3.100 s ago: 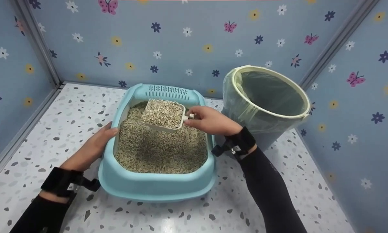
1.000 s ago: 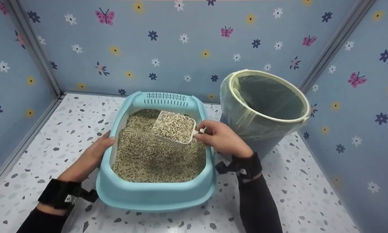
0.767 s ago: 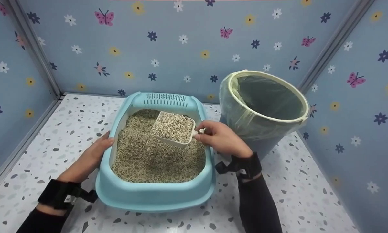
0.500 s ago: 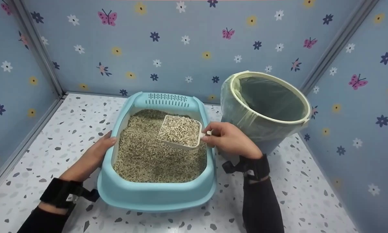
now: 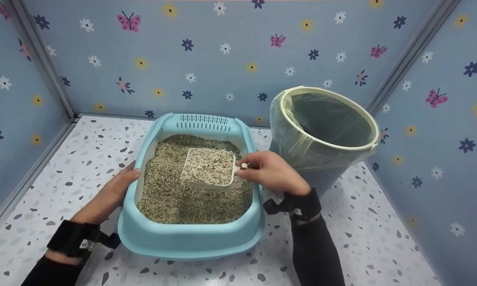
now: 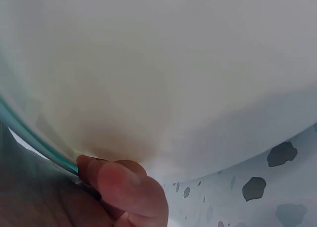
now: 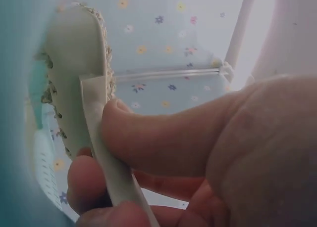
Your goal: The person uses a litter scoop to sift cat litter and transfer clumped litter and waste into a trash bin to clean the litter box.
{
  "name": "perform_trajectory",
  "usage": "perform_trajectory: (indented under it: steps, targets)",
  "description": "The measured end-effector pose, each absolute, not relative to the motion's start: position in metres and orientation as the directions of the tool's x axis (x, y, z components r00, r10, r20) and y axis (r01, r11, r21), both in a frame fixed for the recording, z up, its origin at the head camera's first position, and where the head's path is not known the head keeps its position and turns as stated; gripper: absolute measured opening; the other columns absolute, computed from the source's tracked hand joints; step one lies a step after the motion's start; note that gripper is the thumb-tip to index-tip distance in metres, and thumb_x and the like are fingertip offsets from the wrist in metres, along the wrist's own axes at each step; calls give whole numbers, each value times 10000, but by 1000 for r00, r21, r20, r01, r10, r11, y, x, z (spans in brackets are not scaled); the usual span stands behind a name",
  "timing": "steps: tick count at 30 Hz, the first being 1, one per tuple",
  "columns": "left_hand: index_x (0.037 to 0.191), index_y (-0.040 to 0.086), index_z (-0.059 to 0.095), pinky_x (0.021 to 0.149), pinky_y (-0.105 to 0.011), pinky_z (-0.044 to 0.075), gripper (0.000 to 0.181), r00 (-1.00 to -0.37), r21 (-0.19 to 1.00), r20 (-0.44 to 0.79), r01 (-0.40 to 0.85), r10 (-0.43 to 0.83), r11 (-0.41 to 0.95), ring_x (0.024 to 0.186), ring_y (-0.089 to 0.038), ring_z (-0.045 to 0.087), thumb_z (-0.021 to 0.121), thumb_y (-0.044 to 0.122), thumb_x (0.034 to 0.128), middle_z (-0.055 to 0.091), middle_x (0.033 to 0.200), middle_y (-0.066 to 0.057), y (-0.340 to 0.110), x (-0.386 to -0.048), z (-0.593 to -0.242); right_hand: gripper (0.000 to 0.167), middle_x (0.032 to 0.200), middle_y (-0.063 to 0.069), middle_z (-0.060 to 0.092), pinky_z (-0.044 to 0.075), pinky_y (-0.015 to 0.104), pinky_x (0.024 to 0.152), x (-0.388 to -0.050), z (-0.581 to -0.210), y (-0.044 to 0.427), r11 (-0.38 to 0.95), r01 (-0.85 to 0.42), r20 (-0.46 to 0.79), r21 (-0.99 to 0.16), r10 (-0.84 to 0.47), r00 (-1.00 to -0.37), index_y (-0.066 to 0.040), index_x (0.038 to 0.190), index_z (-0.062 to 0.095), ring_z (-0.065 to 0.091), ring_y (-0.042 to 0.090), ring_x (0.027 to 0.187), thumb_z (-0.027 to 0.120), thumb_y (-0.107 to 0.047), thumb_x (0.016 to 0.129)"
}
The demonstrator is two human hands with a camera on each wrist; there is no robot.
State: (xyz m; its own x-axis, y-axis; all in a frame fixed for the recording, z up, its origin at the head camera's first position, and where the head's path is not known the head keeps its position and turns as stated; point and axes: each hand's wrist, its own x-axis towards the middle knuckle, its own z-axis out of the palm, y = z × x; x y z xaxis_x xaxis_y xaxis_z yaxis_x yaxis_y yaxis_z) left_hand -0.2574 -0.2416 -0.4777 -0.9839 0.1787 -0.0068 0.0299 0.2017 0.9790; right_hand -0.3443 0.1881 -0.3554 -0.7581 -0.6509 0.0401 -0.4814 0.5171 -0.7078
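Note:
A pale blue litter box (image 5: 190,240), filled with grainy litter (image 5: 163,194), stands on the speckled surface. My right hand (image 5: 276,172) grips the handle of a white litter scoop (image 5: 233,179), thumb pressed along it in the right wrist view. The scoop is heaped with paler pellets and hangs above the litter, near the middle of the box. At the box's left side my left hand (image 5: 113,190) holds the rim, thumb on top. The left wrist view shows its curled fingers (image 6: 133,190) under the rim, against the pale outer wall.
Close to the right of the box stands a bin (image 5: 334,159) lined with a thin yellowish bag, its round rim (image 5: 371,147) higher than the box. Flowered panels (image 5: 222,24) enclose the back and both sides. Speckled surface (image 5: 365,222) extends around the box.
Over three seconds the loaded scoop has come nearer to me. It went right, then back left in the last half second, turning more level. My left hand has stayed on the rim.

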Motion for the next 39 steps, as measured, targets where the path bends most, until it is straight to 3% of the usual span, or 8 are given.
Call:
perform_trajectory:
  steps: [6, 15, 19, 23, 28, 32, 36, 39]
  targets:
    - [1802, 286, 92, 988, -513, 533, 711, -984, 977, -7, 30, 177, 209, 1385, -499, 510, 366, 504, 1183, 301, 1737, -308, -241, -258, -478, 150, 837, -58, 745, 559, 378, 711, -345, -356, 195, 534, -486, 33, -692, -649, -760, -216, 1121, 849, 661, 146, 744, 825, -325, 1022]
    - [1802, 282, 76, 1031, -516, 504, 736, -983, 980, -21, 16, 180, 196, 1443, -504, 469, 382, 516, 1175, 268, 1759, -296, -240, -260, -479, 118, 777, -69, 701, 505, 310, 680, -344, -356, 195, 540, -481, 49, -690, -629, -776, -217, 1073, 848, 605, 111, 710, 810, -318, 1027]
    - [1802, 285, 65, 1040, -511, 491, 735, -983, 980, -19, 18, 181, 197, 1473, -509, 434, 373, 514, 1174, 210, 1788, -285, -240, -257, -479, 141, 781, -94, 688, 494, 310, 680, -344, -358, 189, 535, -489, 47, -689, -640, -767, -236, 1102, 850, 592, 104, 702, 799, -352, 1039]
    - [1801, 305, 90, 1026, -516, 528, 709, -982, 982, 0, 36, 190, 183, 1430, -512, 488, 373, 496, 1179, 274, 1765, -282, -241, -257, -480, 117, 783, -71, 716, 533, 330, 665, -341, -356, 191, 555, -468, 41, -688, -614, -788, -227, 1098, 855, 626, 130, 690, 828, -305, 1015]
    - [1800, 309, 102, 1031, -521, 540, 697, -982, 985, 3, 36, 188, 169, 1412, -499, 521, 380, 482, 1184, 312, 1756, -269, -243, -256, -480, 168, 823, -55, 737, 540, 334, 709, -342, -357, 188, 544, -493, 42, -679, -642, -766, -220, 1148, 858, 645, 133, 732, 812, -334, 1033]
    - [1802, 280, 85, 1030, -506, 536, 718, -983, 983, -9, 25, 185, 180, 1403, -496, 522, 381, 493, 1184, 309, 1750, -284, -243, -255, -480, 128, 807, -58, 736, 548, 348, 692, -339, -354, 189, 560, -470, 36, -683, -616, -787, -216, 1112, 860, 657, 145, 722, 835, -293, 1014]
    - [1802, 269, 94, 1026, -483, 525, 721, -986, 979, -7, 27, 168, 201, 1399, -487, 518, 373, 506, 1181, 311, 1740, -300, -244, -255, -478, 154, 791, -70, 705, 528, 346, 696, -340, -354, 183, 554, -478, 27, -681, -633, -773, -219, 1088, 851, 626, 136, 712, 806, -357, 1037]
    - [1802, 280, 98, 1030, -512, 531, 715, -985, 980, -10, 25, 173, 197, 1389, -501, 531, 377, 507, 1184, 337, 1724, -305, -243, -256, -476, 103, 750, -57, 689, 517, 354, 678, -339, -353, 185, 569, -462, 46, -680, -596, -802, -224, 985, 837, 607, 137, 679, 820, -316, 1028]
